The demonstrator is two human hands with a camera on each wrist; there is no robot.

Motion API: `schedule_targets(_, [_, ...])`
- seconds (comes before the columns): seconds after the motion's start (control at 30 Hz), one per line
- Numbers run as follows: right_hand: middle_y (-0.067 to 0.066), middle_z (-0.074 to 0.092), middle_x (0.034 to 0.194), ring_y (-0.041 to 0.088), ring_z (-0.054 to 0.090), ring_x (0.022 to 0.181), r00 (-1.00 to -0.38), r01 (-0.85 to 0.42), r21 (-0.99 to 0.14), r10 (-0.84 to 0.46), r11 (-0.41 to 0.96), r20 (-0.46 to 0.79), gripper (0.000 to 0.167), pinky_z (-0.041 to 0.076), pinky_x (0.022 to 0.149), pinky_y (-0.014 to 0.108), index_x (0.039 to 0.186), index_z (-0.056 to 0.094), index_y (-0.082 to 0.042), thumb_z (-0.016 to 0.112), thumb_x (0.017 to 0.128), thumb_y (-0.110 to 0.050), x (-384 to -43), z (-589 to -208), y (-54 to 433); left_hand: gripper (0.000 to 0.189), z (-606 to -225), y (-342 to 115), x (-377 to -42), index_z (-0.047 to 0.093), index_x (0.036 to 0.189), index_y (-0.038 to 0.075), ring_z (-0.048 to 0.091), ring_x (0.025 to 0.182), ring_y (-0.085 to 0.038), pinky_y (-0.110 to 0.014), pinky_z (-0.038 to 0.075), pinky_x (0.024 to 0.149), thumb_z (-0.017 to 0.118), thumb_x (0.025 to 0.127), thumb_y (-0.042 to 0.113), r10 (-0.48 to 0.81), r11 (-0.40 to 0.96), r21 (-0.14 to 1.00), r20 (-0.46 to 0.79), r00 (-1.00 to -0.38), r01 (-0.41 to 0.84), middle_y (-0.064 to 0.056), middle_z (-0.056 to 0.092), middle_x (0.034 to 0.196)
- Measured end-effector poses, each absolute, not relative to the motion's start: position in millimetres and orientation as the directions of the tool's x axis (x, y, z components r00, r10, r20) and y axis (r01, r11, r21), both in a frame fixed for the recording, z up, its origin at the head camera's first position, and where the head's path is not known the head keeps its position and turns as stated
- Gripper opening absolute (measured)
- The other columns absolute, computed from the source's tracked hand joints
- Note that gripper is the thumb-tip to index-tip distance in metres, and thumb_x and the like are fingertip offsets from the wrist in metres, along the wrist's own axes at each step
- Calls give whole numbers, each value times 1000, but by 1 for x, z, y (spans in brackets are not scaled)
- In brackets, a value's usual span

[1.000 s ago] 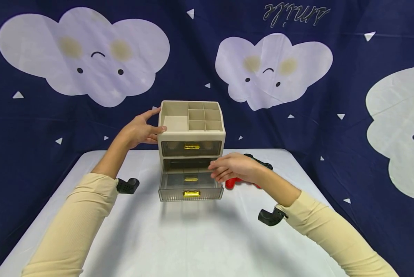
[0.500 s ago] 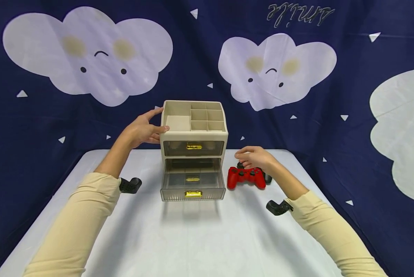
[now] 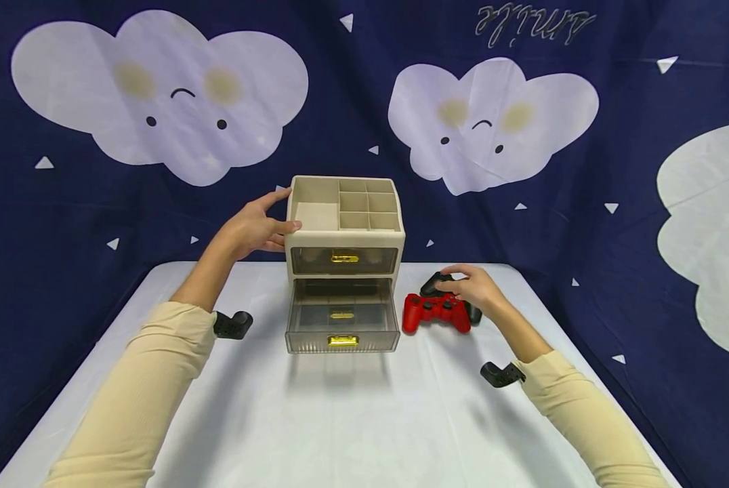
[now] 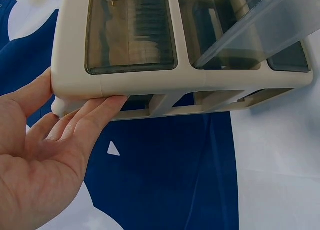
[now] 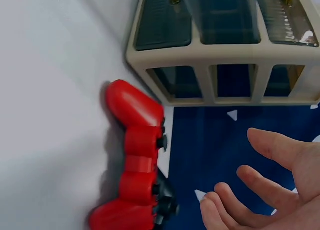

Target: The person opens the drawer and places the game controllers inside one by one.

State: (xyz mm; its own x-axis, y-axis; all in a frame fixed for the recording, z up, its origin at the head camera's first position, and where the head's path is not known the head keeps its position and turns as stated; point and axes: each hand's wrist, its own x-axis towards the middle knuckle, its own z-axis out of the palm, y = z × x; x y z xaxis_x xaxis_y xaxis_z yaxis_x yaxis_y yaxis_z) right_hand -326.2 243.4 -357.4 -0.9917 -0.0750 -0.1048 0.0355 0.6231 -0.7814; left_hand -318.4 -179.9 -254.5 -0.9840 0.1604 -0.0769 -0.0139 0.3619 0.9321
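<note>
A cream drawer organizer [image 3: 345, 238] stands on the table with a divided open top. Its smoky clear lower drawer [image 3: 343, 332] is pulled out; the upper drawer [image 3: 344, 260] is in. My left hand [image 3: 251, 227] holds the organizer's upper left side, thumb over the rim and fingers along the side panel [image 4: 107, 107]. To the right lies a red game controller [image 3: 436, 312], partly covering a black game controller [image 3: 433, 283]. My right hand [image 3: 473, 288] is over the black one with fingers loosely bent and apart; in the right wrist view nothing is between the fingers [image 5: 270, 187].
The table [image 3: 352, 434] is covered in white. A dark blue cloth [image 3: 340, 81] with white clouds and triangles hangs behind it. Black cameras [image 3: 233, 325] are worn at both wrists.
My right hand has moved right, from beside the pulled-out drawer to above the black controller, uncovering the red one. My left hand stays on the organizer. The whole view has shifted slightly.
</note>
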Motion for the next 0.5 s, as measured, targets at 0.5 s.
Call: schedule_targets(0.5, [22, 70, 118, 33, 60, 108, -999, 13, -687, -19, 727, -39, 62, 48, 96, 46, 140, 60, -9, 78, 87, -36, -330, -389, 262, 86, -254, -179, -319, 11, 165, 33, 74, 95, -25, -52, 54, 102, 66, 100, 16, 166, 363, 932, -74, -983, -9, -27, 57, 139])
